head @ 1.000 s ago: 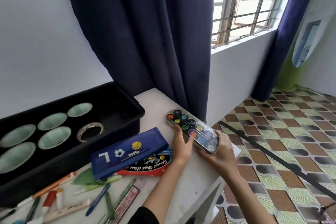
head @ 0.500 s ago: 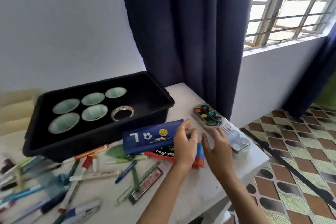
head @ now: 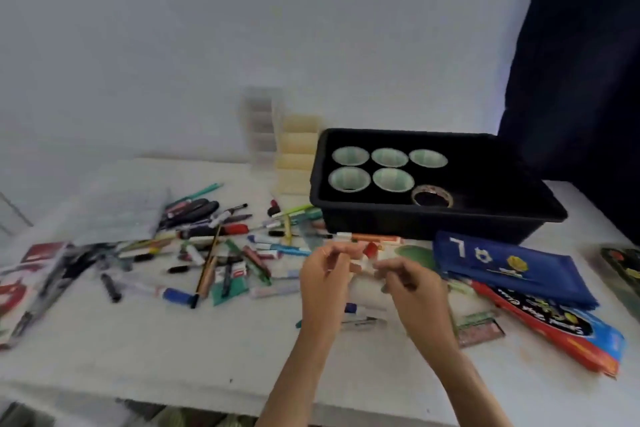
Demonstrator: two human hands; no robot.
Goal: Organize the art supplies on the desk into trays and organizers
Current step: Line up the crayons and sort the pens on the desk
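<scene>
Pens and markers point(head: 214, 246) lie scattered over the left and centre of the white desk point(head: 173, 340). At mid-frame the left hand point(head: 323, 276) and right hand point(head: 414, 288) meet, fingers curled; blur hides whether they pinch anything. At right, a black tray point(head: 433, 222) holds paper cups point(head: 349, 155), with a blue pencil case point(head: 512, 267) below it.

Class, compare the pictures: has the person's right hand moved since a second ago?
Yes. The right hand has gone left: off the paint palette at the desk's right edge, past the blue fabric pouch, to in front of the black plastic tray.
</scene>
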